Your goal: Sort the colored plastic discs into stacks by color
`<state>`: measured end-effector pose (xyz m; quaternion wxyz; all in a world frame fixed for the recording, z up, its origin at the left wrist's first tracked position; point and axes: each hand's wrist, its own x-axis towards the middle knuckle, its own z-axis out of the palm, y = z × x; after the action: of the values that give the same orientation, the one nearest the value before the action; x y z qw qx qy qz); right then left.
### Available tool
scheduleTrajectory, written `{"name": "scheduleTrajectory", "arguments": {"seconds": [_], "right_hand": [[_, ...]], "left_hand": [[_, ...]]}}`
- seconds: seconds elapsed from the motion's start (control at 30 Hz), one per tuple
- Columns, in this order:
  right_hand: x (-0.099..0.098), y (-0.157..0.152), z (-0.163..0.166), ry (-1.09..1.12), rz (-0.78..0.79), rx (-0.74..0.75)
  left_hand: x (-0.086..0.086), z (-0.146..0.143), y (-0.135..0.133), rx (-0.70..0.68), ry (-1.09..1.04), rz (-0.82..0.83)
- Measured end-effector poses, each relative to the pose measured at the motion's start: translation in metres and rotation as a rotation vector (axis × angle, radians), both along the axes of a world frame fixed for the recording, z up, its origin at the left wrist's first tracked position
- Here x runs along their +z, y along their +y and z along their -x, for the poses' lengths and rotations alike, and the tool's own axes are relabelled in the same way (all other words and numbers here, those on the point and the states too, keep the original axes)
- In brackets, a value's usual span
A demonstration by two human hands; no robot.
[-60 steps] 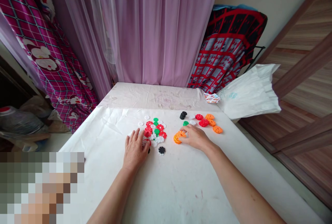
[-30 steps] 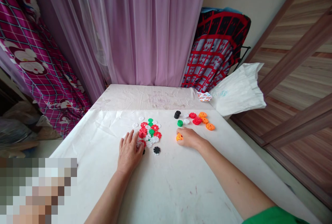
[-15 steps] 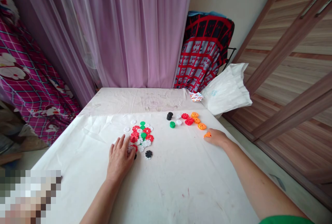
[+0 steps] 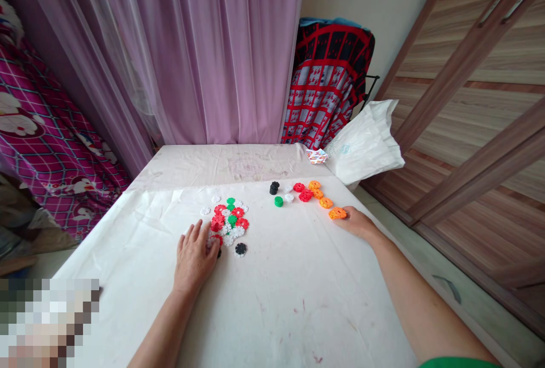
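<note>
My left hand (image 4: pixel 195 254) lies flat on the white table cover (image 4: pixel 272 300), fingers spread, touching the near edge of a mixed pile of red, green and white flower-shaped discs (image 4: pixel 230 219). A single black disc (image 4: pixel 240 249) lies just right of that hand. My right hand (image 4: pixel 356 221) rests near the table's right edge with its fingertips closed on a small stack of orange discs (image 4: pixel 337 213). Behind it stand sorted groups: other orange discs (image 4: pixel 320 193), red discs (image 4: pixel 303 192), a green stack (image 4: pixel 279 201), white discs (image 4: pixel 288 197) and a black stack (image 4: pixel 274 187).
A white plastic bag (image 4: pixel 366 143) hangs over the far right corner, with a small patterned packet (image 4: pixel 317 155) beside it. A purple curtain (image 4: pixel 213 50) hangs behind the table. A red patterned blanket (image 4: pixel 332 84) is draped on a rack; wooden wardrobe doors (image 4: pixel 477 101) stand right.
My right hand carried the orange discs from the table's middle to the right, beside the other orange discs. The left hand stayed by the mixed pile. The camera turned right.
</note>
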<state>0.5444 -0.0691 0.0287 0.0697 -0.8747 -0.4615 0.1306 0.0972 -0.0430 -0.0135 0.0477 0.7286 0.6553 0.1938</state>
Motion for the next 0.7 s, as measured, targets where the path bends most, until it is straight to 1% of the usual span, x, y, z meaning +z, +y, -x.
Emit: {"name": "scheduleTrajectory", "arguments": {"seconds": [0.1,0.2,0.27,0.4,0.7], "right_hand": [[-0.014,-0.016,-0.002,-0.076,-0.057,-0.023],[-0.021,-0.026,0.006,-0.196,-0.052,-0.005],[-0.022,-0.028,0.014,-0.233,-0.040,0.014],[-0.017,-0.028,0.024,-0.238,-0.037,0.018],[-0.013,-0.025,0.028,-0.225,-0.036,0.000]], "left_hand": [[0.001,0.000,0.000,0.003,0.009,0.002],[0.002,-0.001,0.000,0.007,0.017,-0.004],[0.002,-0.001,0.000,0.009,0.020,-0.007],[0.002,-0.001,0.000,0.008,0.029,-0.002],[0.002,-0.001,0.000,0.010,0.019,-0.010]]}}
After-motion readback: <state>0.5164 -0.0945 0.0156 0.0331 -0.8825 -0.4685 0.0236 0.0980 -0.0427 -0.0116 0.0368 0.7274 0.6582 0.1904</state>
